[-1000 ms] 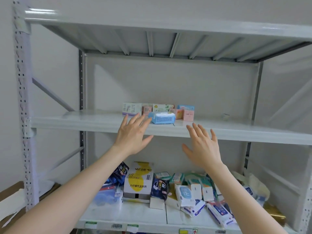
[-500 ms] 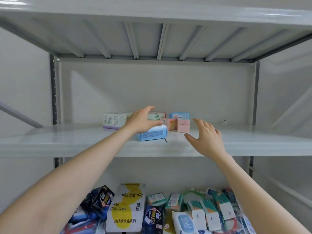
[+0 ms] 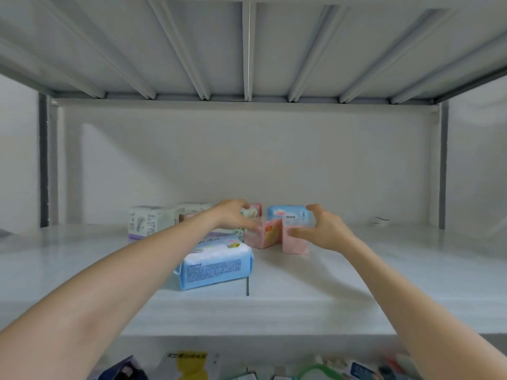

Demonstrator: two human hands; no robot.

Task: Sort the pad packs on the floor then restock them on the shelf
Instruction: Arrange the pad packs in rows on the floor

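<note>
We see both hands reaching in over the shelf [image 3: 356,283], close together. The left hand [image 3: 233,216] is bent at the knuckles, its fingers curled down onto the top of a pink pack [image 3: 264,237] just beyond its fingertips; blur keeps us from telling whether it truly grips. The right hand [image 3: 326,231] is spread wide like a claw, fingers arched and apart, its thumb [image 3: 300,233] touching the front of a second pink pack [image 3: 296,244] that stands beside the first, between the two hands. Behind the right hand's fingers we find a light blue pack [image 3: 285,215]. Beneath the left wrist lies a large blue pack [image 3: 219,267], flat and untouched. Out past the left forearm stand white packs [image 3: 144,222]
</note>
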